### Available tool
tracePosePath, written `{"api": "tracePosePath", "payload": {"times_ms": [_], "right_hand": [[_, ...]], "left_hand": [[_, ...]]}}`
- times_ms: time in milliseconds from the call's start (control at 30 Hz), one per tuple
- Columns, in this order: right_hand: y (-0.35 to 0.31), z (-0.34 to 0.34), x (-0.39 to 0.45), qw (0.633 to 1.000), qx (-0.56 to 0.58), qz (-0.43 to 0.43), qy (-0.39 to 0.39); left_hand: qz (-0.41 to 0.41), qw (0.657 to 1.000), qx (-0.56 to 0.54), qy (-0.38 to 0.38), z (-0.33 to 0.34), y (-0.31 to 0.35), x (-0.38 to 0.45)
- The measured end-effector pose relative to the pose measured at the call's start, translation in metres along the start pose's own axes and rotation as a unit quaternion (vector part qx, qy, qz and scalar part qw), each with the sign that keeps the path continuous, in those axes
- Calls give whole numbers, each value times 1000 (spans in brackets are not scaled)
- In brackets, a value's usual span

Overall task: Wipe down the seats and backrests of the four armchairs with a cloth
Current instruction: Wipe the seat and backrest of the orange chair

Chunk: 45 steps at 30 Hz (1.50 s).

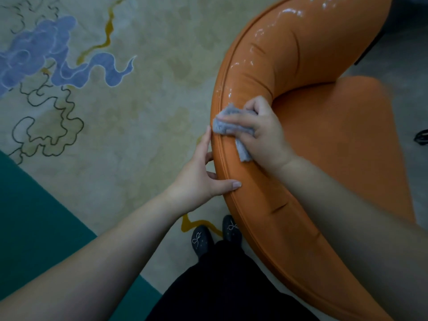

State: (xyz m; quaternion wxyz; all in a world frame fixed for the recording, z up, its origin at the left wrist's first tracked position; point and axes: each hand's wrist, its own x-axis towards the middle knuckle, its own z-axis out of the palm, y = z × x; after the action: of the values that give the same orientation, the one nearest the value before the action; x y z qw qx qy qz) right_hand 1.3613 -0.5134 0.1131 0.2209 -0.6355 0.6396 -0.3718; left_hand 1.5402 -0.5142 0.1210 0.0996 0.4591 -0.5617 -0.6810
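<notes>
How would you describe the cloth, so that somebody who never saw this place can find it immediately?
Start from the big orange armchair on the right and follow its curved padded backrest down to the two hands. The cloth is the small crumpled grey rag pressed on the rim under the right hand. It is the only grey, fuzzy thing on the smooth orange surface; the left hand holds nothing.

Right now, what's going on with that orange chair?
A person stands behind the orange armchair. The right hand presses a grey cloth onto the top of the curved backrest. The left hand rests open against the backrest's outer edge. Shiny streaks show on the backrest farther along; the seat looks matte.
</notes>
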Motion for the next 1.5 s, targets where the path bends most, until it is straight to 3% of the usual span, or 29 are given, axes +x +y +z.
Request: {"api": "tracePosePath", "payload": {"times_ms": [100, 233, 567, 700, 800, 1033, 1133, 1200, 1267, 1367, 1433, 1500], "right_hand": [[-4, -1, -30, 998, 44, -27, -22], [5, -5, 4, 998, -7, -35, -54], [5, -9, -39, 997, 67, 23, -23], [-1, -9, -16, 998, 20, -18, -59], [-4, -8, 5, 998, 11, 17, -62], [-9, -21, -37, 985, 19, -38, -170], [-7, -19, -13, 991, -35, -43, -122], [-7, -19, 8, 998, -22, 17, -64], [-7, -20, 11, 998, 1, 7, -65], [-8, -17, -8, 988, -18, -89, -125], [-3, -15, -10, 989, -22, -80, -122], [4, -13, -1, 998, 2, -25, -61]], "left_hand": [[0, 1000, 16, -7, 0, 2, 1], [3, 1000, 5, -9, -1, 0, 4], [-38, 996, -64, -39, -2, -2, 2], [-37, 997, -69, -29, -1, -4, 4], [-37, 997, -64, -27, -1, -6, 5], [-35, 997, -65, -28, -2, -6, 4], [-39, 996, -71, -32, -2, -5, 5], [-43, 996, -66, -33, -3, -4, 4], [-44, 997, -61, -32, -3, -3, 4], [-34, 998, -54, -25, -4, -3, 3], [-33, 998, -49, -22, -4, -1, 3], [-31, 999, -34, -16, -4, 1, 3]]}}
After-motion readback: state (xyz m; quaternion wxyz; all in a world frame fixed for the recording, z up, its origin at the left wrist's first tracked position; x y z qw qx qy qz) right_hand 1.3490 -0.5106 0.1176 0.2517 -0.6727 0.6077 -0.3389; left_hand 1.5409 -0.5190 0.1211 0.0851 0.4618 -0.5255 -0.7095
